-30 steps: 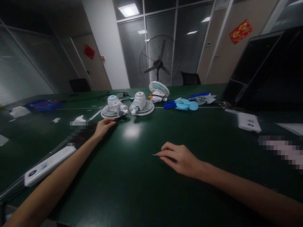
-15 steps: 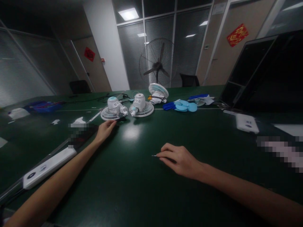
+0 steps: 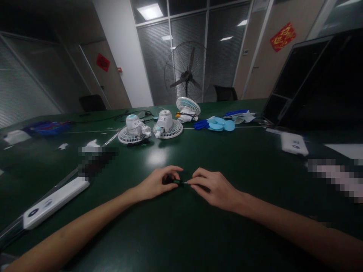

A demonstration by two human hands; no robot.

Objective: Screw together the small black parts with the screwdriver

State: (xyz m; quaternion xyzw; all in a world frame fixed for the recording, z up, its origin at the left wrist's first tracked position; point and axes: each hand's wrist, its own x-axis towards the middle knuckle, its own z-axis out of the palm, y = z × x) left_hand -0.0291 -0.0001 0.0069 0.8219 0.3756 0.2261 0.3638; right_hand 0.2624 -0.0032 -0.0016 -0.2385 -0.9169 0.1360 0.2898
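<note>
My left hand (image 3: 159,183) is closed around a small dark piece with a green end (image 3: 177,182), most of it hidden in the fingers. Between the fingertips of my right hand (image 3: 214,187) is pinched a thin metal rod (image 3: 184,183). Its tip points left and meets, or nearly meets, the green end; I cannot tell whether it is inside. Both hands are low over the green table (image 3: 159,241). Farther back, two white fans lie face down, one on the left (image 3: 134,130) and one beside it (image 3: 167,125).
A third fan (image 3: 188,109) leans behind them. Light blue fan blades (image 3: 219,124) and blue gloves (image 3: 200,124) lie to its right. A white-handled device (image 3: 56,202) stretches along the left, and a white box (image 3: 294,144) sits at right. A dark monitor (image 3: 320,83) stands beyond.
My left hand has come from beside the left fan to the table's middle, now with the small dark piece in it. My right hand has stayed nearly still, keeping the rod.
</note>
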